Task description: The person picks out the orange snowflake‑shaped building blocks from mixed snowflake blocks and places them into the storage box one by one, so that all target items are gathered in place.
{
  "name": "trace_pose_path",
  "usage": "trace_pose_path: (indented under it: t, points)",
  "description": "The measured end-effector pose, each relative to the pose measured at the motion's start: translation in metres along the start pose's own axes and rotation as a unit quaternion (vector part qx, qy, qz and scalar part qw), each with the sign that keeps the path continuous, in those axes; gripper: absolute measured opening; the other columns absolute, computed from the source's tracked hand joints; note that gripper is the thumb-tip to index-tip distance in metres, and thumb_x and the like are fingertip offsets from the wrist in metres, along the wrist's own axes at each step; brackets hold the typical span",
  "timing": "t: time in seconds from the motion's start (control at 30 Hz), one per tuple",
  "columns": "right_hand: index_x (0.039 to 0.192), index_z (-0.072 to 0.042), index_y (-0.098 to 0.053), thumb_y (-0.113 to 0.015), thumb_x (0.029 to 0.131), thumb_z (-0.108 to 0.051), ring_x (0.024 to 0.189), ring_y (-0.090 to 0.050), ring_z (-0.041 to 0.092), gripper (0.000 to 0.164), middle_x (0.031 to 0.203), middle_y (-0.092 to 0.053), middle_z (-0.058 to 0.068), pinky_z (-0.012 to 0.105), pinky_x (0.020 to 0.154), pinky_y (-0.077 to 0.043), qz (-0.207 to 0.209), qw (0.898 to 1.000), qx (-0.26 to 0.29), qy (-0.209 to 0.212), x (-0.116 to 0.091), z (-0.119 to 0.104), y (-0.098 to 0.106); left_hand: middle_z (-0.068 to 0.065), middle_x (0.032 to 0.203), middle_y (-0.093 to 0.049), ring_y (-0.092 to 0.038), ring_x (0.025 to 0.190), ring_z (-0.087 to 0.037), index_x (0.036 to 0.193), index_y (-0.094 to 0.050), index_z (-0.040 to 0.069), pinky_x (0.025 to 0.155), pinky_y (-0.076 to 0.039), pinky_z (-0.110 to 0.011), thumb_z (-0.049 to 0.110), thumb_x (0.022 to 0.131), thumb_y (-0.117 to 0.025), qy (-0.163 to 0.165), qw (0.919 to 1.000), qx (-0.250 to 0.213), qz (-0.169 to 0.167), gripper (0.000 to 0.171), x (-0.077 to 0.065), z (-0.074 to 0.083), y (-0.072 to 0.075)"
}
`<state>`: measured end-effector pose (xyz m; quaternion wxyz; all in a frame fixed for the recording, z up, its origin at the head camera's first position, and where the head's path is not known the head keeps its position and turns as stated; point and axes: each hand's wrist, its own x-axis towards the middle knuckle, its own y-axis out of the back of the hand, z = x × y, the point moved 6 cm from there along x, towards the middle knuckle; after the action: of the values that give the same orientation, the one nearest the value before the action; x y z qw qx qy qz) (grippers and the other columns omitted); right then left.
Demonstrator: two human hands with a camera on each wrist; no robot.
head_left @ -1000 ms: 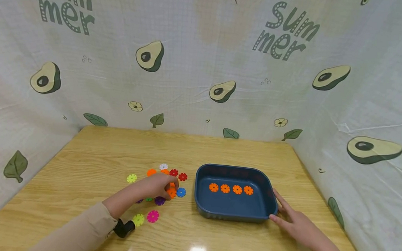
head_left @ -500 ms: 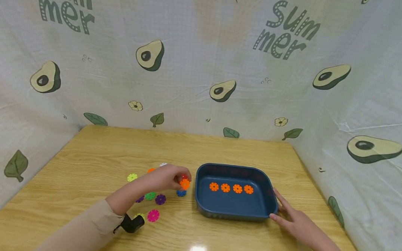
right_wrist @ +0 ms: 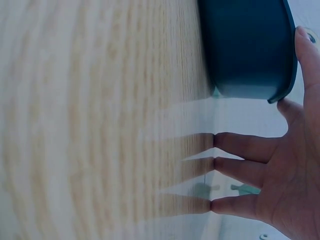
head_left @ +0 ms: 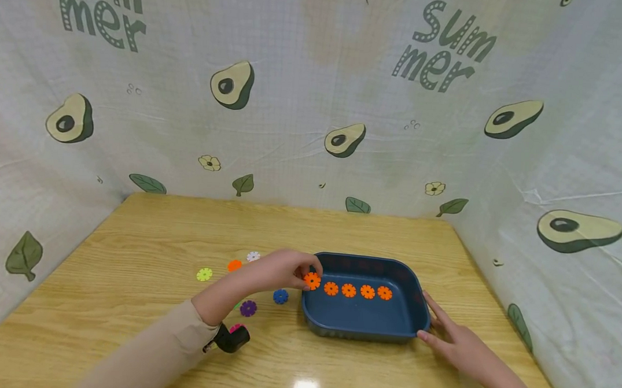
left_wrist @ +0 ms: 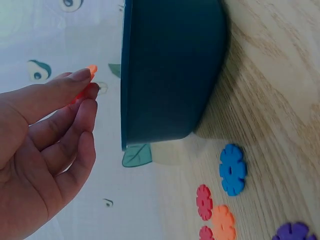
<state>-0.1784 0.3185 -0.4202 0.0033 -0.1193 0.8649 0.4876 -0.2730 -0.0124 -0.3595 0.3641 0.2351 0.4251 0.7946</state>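
Note:
My left hand [head_left: 283, 269] pinches an orange notched plastic disc [head_left: 312, 281] between thumb and fingertips, over the left rim of a dark blue tub [head_left: 360, 322]. In the left wrist view, only edges of that disc [left_wrist: 93, 69] show past the thumb. Several similar orange discs [head_left: 349, 290] lie in a row on the tub's floor. At the tub's right side is my right hand [head_left: 458, 346], thumb and forefinger touching the rim. The right wrist view shows its other fingers [right_wrist: 242, 148] extended, their tips on the tabletop.
Left of the tub lie loose discs: a blue disc [head_left: 281, 296], a purple disc [head_left: 248, 308], a yellow disc [head_left: 204, 274], a white disc [head_left: 253, 256] and others partly behind my left arm. A printed cloth [head_left: 294, 100] encloses the wooden table [head_left: 365, 376].
My left hand has lifted the orange disc off the pile and carried it rightward to the tub's left rim. My right hand has stayed at the tub's right side.

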Motion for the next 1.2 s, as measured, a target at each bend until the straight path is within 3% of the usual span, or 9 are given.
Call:
trace_pose_path:
  t: [0.27, 0.57, 0.93, 1.2]
  points:
    - [0.158, -0.022, -0.009, -0.059, 0.096, -0.042, 0.118, -0.047, 0.057, 0.082, 0.127, -0.057, 0.030, 0.069, 0.091, -0.036, 0.000, 1.000, -0.001, 0.001, 0.001, 0.001, -0.001, 0.011, 0.077, -0.056, -0.052, 0.068, -0.008, 0.110, -0.068, 0.021, 0.062, -0.047, -0.023, 0.010, 0.087, -0.075, -0.012, 0.9996, 0.004, -0.025, 0.026, 0.021, 0.004, -0.006]
    - [0.158, -0.022, -0.010, -0.059, 0.096, -0.043, 0.116, -0.049, 0.057, 0.082, 0.127, -0.056, 0.031, 0.068, 0.091, -0.036, 0.003, 1.000, 0.000, 0.004, 0.001, 0.001, 0.001, 0.010, 0.079, -0.054, -0.049, 0.070, -0.009, 0.113, -0.070, 0.016, 0.063, -0.044, -0.021, 0.008, 0.087, -0.074, -0.032, 0.9942, 0.083, -0.060, 0.027, 0.043, 0.003, -0.019]
    - [0.158, -0.020, -0.011, -0.059, 0.096, -0.043, 0.117, -0.048, 0.057, 0.082, 0.127, -0.056, 0.030, 0.068, 0.091, -0.036, 0.003, 1.000, 0.001, 0.007, 0.001, -0.001, 0.000, 0.008, 0.090, -0.062, -0.054, 0.079, -0.010, 0.106, -0.071, 0.016, 0.071, -0.046, -0.020, 0.003, 0.088, -0.072, -0.072, 0.9779, 0.163, -0.109, 0.023, 0.060, -0.001, -0.033]
    - [0.158, -0.020, -0.010, -0.060, 0.096, -0.042, 0.117, -0.047, 0.058, 0.082, 0.128, -0.056, 0.031, 0.069, 0.091, -0.036, -0.002, 1.000, 0.005, 0.005, 0.000, -0.001, 0.001, 0.011, 0.098, -0.065, -0.057, 0.086, -0.007, 0.106, -0.072, 0.022, 0.075, -0.046, -0.019, 0.006, 0.087, -0.073, -0.056, 0.9636, 0.224, -0.135, 0.025, 0.065, 0.000, -0.041]
